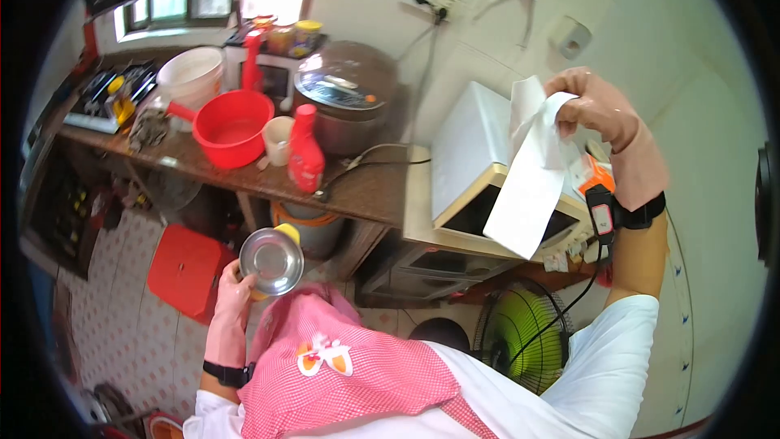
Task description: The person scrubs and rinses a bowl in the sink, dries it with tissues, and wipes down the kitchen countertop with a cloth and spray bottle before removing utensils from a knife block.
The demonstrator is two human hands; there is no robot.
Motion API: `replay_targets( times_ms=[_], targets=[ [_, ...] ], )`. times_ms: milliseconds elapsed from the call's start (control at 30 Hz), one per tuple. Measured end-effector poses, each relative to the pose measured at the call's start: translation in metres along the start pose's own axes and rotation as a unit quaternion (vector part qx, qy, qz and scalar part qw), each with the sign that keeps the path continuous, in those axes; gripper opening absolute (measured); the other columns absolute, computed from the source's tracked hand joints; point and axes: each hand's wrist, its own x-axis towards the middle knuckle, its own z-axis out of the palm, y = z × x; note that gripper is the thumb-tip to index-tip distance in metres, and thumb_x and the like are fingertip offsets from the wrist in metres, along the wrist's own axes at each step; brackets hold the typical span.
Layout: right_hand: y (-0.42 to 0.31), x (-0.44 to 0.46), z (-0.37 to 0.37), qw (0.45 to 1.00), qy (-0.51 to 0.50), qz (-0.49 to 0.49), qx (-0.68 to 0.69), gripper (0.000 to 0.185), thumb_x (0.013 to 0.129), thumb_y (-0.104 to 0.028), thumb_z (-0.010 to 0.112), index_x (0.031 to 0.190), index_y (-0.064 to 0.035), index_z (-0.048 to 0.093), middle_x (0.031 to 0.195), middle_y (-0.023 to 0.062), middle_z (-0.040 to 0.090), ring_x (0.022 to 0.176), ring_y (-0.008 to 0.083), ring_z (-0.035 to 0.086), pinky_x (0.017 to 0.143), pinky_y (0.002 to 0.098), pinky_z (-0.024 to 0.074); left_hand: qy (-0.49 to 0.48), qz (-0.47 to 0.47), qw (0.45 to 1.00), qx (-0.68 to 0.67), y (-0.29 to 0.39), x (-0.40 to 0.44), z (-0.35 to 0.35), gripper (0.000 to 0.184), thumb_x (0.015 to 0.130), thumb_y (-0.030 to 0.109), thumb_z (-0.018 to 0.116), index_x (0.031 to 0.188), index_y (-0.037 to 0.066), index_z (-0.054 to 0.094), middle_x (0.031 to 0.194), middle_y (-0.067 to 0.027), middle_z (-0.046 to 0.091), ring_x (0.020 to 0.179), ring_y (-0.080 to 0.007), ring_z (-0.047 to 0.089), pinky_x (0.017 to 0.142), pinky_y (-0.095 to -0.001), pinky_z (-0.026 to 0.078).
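Note:
My left hand (pixel 231 297) grips the rim of a small, shiny metal bowl (pixel 273 262) with yellow handles, its hollow side facing up towards me. Raised at the right, my right hand (pixel 600 114) pinches a sheet of white paper towel (pixel 530 199), which hangs down folded over in front of a white microwave-like box (pixel 471 138). Both hands seem to wear thin pinkish gloves. Just behind the right wrist is an orange and white packet (pixel 597 176), partly hidden.
Along the brown counter (pixel 366 195) stand a red basin (pixel 233 130), a red bottle (pixel 305 150), a beige cup (pixel 278 140), a large cooker (pixel 345 97) and a white bucket (pixel 192 77). Below are a red stool (pixel 188 272) and a green fan (pixel 524 337). A cable trails from my right wrist.

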Motion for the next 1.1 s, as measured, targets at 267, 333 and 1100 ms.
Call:
replay_targets(
  times_ms=[267, 333, 1100],
  targets=[
    [-0.136, 0.102, 0.135, 0.972, -0.094, -0.167, -0.138, 0.023, 0.077, -0.014, 0.065, 0.096, -0.0028, 0.071, 0.075, 0.0050, 0.069, 0.059, 0.0115, 0.064, 0.059, 0.0257, 0.0513, 0.058, 0.000, 0.997, -0.057, -0.008, -0.022, -0.076, 0.051, 0.081, -0.002, 0.059, 0.130, -0.005, 0.045, 0.116, -0.0175, 0.060, 0.105, -0.0234, 0.061, 0.085, -0.0343, 0.052],
    [-0.171, 0.112, 0.178, 0.889, 0.078, -0.299, -0.337, 0.025, 0.077, -0.014, 0.060, 0.098, -0.0055, 0.071, 0.076, 0.0071, 0.070, 0.064, 0.0146, 0.066, 0.065, 0.0282, 0.0526, 0.087, -0.019, 0.993, -0.077, -0.009, -0.031, -0.100, 0.051, 0.081, -0.002, 0.059, 0.130, -0.005, 0.045, 0.116, -0.0173, 0.060, 0.105, -0.0234, 0.061, 0.084, -0.0342, 0.053],
    [-0.384, 0.067, 0.523, 0.628, 0.049, -0.776, -0.017, 0.018, 0.077, -0.010, 0.061, 0.093, -0.0139, 0.068, 0.071, 0.0055, 0.063, 0.062, 0.0232, 0.064, 0.052, 0.0362, 0.0499, 0.401, -0.021, 0.881, -0.248, -0.029, -0.073, -0.254, 0.036, 0.083, 0.002, 0.065, 0.117, -0.006, 0.058, 0.109, -0.0189, 0.066, 0.098, -0.0268, 0.065, 0.084, -0.0363, 0.052]
  ],
)
